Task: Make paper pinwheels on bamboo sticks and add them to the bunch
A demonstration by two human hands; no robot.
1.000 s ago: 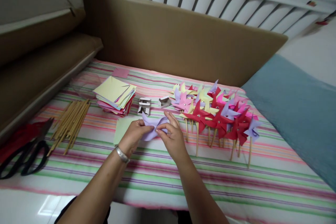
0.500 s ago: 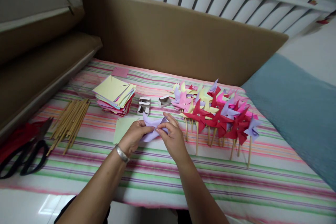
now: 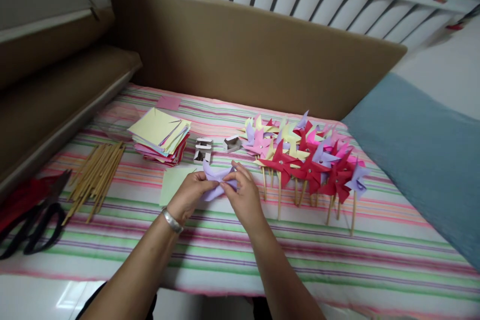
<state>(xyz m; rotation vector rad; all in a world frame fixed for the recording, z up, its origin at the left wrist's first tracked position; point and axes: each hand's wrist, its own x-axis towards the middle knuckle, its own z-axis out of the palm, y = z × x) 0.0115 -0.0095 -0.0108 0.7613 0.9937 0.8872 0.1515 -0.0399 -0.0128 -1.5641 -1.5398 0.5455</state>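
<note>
A folded lilac paper piece point(image 3: 214, 176) is pinched between both my hands just above the striped cloth point(image 3: 232, 255). My left hand point(image 3: 189, 195), with a silver bracelet at the wrist, grips its left side with closed fingers. My right hand point(image 3: 244, 194) pinches its right side. A pale green paper square point(image 3: 172, 183) lies on the cloth under my left hand. To the right lies a heap of finished pinwheels point(image 3: 307, 160) in red, pink, yellow and lilac on wooden sticks.
A stack of coloured paper squares point(image 3: 161, 135) sits at the back left, with small white boxes point(image 3: 203, 150) beside it. Wooden sticks point(image 3: 95, 177) and black scissors point(image 3: 32, 225) lie at the left. A brown board point(image 3: 243, 50) stands behind, a blue cushion point(image 3: 420, 160) at the right.
My hands have drawn slightly closer together over the lilac paper, folding it tighter. The view has shifted a little to the right.
</note>
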